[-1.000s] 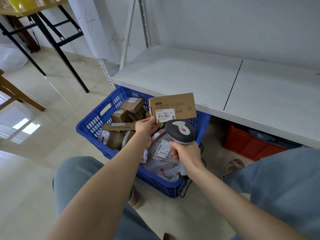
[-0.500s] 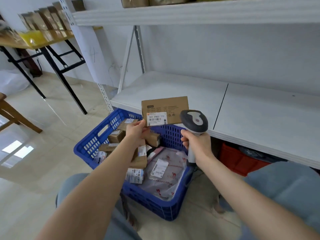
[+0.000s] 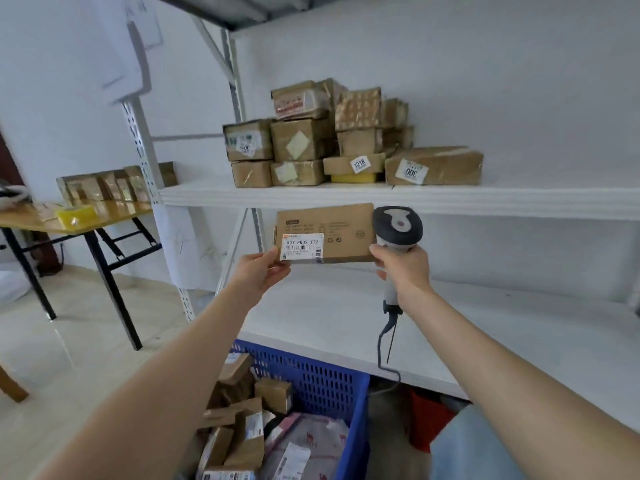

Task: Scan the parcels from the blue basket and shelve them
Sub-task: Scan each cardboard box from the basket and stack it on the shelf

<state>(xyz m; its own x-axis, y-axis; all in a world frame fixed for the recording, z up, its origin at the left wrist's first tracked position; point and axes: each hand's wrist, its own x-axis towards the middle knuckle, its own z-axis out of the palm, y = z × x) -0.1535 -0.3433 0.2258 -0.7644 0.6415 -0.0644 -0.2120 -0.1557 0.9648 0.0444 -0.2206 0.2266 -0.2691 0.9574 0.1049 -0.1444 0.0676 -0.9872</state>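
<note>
The left hand point(image 3: 258, 271) pinches a labelled parcel point(image 3: 325, 233) by its corner; the right hand point(image 3: 401, 268) grips the scanner point(image 3: 397, 227). Scanning looks done or nearly so; next it belongs on the upper shelf point(image 3: 519, 199), right of the stack.

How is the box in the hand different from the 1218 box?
The held box is in the air, pinched by the left hand; the 1218 box sits stacked on the shelf. The held box wears a wide barcode label; the 1218 box a small number sticker. Both are brown cardboard.

Folding table point(image 3: 104, 282), red crate point(image 3: 429, 424)
</note>
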